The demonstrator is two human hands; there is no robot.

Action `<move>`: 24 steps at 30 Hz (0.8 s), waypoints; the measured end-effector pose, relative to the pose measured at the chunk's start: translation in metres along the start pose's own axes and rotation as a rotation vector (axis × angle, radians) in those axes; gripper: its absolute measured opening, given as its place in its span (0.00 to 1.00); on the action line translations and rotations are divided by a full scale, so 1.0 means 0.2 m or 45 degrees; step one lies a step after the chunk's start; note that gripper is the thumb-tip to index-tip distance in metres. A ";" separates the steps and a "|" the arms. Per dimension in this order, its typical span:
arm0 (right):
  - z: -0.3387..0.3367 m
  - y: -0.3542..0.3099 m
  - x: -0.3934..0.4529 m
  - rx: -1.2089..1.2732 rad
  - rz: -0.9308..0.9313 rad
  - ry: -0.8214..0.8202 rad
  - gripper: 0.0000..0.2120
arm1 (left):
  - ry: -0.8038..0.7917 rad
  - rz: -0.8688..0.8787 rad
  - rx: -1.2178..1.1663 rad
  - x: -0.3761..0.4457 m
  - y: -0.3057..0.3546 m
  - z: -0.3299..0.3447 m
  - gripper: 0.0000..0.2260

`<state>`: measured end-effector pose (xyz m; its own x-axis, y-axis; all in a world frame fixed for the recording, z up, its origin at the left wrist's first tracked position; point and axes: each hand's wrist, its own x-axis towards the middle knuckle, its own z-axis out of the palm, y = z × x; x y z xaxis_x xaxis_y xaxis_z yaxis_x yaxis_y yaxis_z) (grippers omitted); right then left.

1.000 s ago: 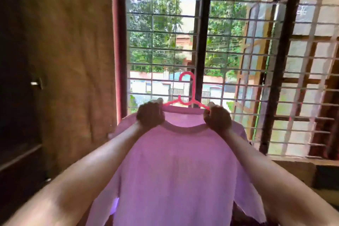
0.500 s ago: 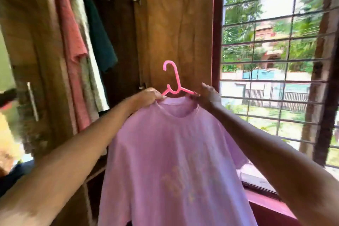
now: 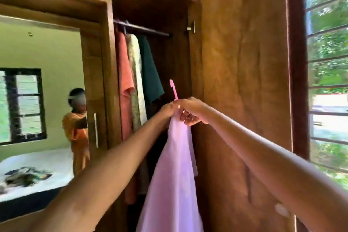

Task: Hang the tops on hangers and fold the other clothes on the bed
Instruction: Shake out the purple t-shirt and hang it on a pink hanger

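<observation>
Wooden wardrobe (image 3: pixel 235 81) fills the view, door swung open on the right; barred window (image 3: pixel 327 73) beyond it; mirror panel (image 3: pixel 41 100) on the left shows a bed (image 3: pixel 37 171) with a small heap of clothes (image 3: pixel 24 176) on it, which I read as the folding part not yet done. Inside, dark rail (image 3: pixel 143 29) carries three hung garments (image 3: pixel 139 81), bunched at its left end; right stretch of rail looks bare.

Pink top (image 3: pixel 175 184) is already on its pink hanger (image 3: pixel 174 89), seen edge-on, hanging straight down; hook sticks up above the hands, well below the rail. Left hand (image 3: pixel 169 108) and right hand (image 3: pixel 192 112) sit touching each other at the neck of the hanger; both look curled round hanger and collar, though fingers are partly hidden, so I can't tell the exact pinch.

Step in hand, as I judge it: carrying the top to the rail. Next move calls for lifting the hook up over the bare part of the rail, right of the dark green garment; keep hook turned across the rail so it catches.
</observation>
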<state>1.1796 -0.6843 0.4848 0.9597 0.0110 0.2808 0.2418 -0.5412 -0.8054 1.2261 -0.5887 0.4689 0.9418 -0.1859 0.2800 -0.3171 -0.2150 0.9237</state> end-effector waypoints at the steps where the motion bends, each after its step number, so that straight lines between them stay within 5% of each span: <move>1: -0.03 -0.03 -0.02 0.069 0.026 -0.137 0.12 | -0.034 -0.054 -0.060 0.01 0.03 0.01 0.14; 3: -0.08 -0.07 0.00 0.039 0.015 -0.306 0.09 | 0.067 -0.067 -0.198 0.12 0.11 -0.01 0.16; 6: -0.08 -0.12 0.15 0.017 -0.028 -0.114 0.09 | 0.132 -0.122 -0.395 0.23 0.21 -0.05 0.14; 11: -0.20 -0.31 0.34 0.298 -0.177 -0.080 0.18 | 0.174 -0.029 0.053 0.37 0.37 -0.16 0.10; 17: -0.36 -0.61 0.60 0.148 -0.275 -0.145 0.10 | 0.473 0.252 0.636 0.54 0.66 -0.45 0.11; 20: -0.39 -0.73 0.77 0.208 -0.313 -0.092 0.15 | 0.816 0.549 0.950 0.60 0.77 -0.61 0.09; 24: -0.38 -0.84 0.99 0.151 -0.281 -0.128 0.05 | 1.486 0.782 1.228 0.64 0.78 -0.87 0.10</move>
<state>1.3173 -0.6557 0.7150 0.8897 0.2047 0.4081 0.4565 -0.4138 -0.7877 1.3167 -0.4783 0.6940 0.0815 0.2233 0.9713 -0.1809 -0.9551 0.2348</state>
